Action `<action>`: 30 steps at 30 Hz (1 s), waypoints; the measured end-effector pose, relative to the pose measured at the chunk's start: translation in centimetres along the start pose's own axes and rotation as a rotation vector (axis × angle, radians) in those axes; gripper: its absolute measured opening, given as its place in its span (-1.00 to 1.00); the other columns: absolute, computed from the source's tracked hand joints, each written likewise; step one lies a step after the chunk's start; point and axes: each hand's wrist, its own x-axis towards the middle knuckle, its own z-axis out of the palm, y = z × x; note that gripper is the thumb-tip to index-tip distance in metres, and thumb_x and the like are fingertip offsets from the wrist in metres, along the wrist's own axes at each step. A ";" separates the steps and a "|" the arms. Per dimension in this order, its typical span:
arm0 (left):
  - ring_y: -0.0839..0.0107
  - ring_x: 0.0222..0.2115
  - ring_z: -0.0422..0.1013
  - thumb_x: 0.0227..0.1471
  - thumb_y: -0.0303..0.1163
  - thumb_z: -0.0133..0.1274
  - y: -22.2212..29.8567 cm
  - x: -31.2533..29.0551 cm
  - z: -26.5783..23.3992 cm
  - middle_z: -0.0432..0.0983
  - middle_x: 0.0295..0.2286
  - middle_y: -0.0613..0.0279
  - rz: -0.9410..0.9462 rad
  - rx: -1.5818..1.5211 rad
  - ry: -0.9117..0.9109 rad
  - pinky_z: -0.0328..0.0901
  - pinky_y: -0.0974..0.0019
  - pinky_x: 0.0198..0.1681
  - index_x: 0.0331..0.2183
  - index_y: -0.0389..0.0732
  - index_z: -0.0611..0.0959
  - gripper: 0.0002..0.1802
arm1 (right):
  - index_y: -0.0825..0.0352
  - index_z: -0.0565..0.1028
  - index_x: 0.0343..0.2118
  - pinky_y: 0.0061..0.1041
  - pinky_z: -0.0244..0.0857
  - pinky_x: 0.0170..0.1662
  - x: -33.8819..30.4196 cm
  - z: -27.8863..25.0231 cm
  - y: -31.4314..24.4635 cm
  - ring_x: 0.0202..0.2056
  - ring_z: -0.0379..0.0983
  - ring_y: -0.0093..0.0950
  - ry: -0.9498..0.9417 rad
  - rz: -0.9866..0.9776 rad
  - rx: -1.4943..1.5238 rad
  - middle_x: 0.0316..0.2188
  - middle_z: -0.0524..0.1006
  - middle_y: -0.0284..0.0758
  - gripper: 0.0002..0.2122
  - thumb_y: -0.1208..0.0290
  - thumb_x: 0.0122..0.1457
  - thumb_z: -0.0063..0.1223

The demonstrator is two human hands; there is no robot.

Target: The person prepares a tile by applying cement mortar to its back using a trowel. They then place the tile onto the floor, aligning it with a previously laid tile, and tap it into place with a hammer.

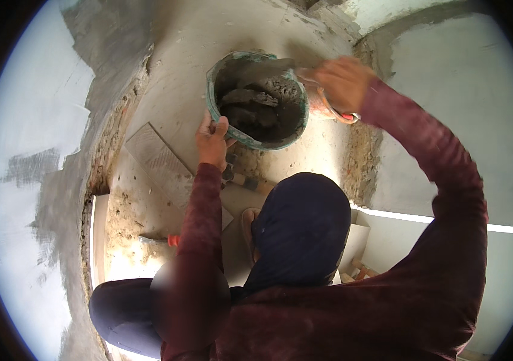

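Note:
A green-rimmed bucket (211, 90), its rim smeared with grey, stands on the floor ahead of me. Wet grey mortar (262, 117) lies inside it, heaped and lumpy toward the middle. My left hand (212, 141) grips the near left part of the rim, thumb over the edge. Above the far right of the bucket, my right hand (344, 78) is closed round the handle of a trowel (265, 68), slightly blurred. The trowel's grey-coated blade reaches leftward across the bucket's far side.
An orange-red container (347, 117) shows partly below my right hand. A flat board (163, 159) lies left of the bucket; a wooden-handled tool (250, 182) rests nearer me. Farther left is a red-handled tool (169, 240). Partly plastered walls (64, 180) flank the floor.

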 end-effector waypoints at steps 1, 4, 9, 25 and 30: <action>0.60 -0.44 0.34 0.07 -0.42 0.07 0.0 0.0 0.5 0.27 -0.46 0.46 -0.007 -0.014 -0.006 0.44 0.35 -0.34 0.19 -0.17 0.22 -0.33 | 0.16 0.45 -0.06 -0.27 0.39 -0.23 1.2 1.5 1.0 -0.27 0.50 -0.21 0.169 -0.128 0.070 -0.27 0.52 -0.14 -0.60 0.56 -0.03 0.00; 0.61 -0.46 0.32 0.07 -0.44 0.06 0.2 -0.4 1.5 0.25 -0.48 0.47 -0.028 -0.011 0.050 0.44 0.37 -0.36 0.19 -0.15 0.23 -0.34 | 0.30 0.41 -0.11 -0.21 0.36 -0.26 5.7 3.2 -1.5 -0.25 0.46 -0.18 -0.417 -0.010 0.172 -0.36 0.48 -0.11 -0.57 0.58 -0.15 0.10; 0.63 -0.50 0.30 0.08 -0.46 0.05 -0.3 0.0 1.3 0.24 -0.50 0.48 0.016 0.005 0.083 0.43 0.41 -0.40 0.18 -0.12 0.25 -0.36 | 0.36 0.27 0.04 -0.21 0.36 -0.42 -1.0 5.6 -6.9 -0.44 0.47 -0.16 -0.300 0.031 0.192 -0.45 0.42 -0.11 -0.56 0.56 0.02 -0.11; 0.63 -0.47 0.28 0.06 -0.39 0.09 0.1 -0.3 1.6 0.22 -0.48 0.49 -0.028 0.007 0.026 0.44 0.38 -0.38 0.17 -0.19 0.25 -0.34 | 0.36 0.40 -0.24 -0.20 0.37 -0.40 0.3 6.0 -7.2 -0.45 0.49 -0.14 -0.340 -0.086 0.290 -0.50 0.47 -0.08 -0.78 0.48 0.01 -0.02; 0.62 -0.46 0.31 0.07 -0.40 0.09 0.1 0.0 0.3 0.25 -0.48 0.48 0.025 0.022 0.020 0.45 0.35 -0.34 0.16 -0.19 0.27 -0.36 | 0.33 0.39 -0.08 -0.18 0.39 -0.31 -2.7 1.4 -5.8 -0.40 0.51 -0.18 -0.395 -0.006 0.085 -0.30 0.49 -0.12 -0.64 0.55 -0.02 0.01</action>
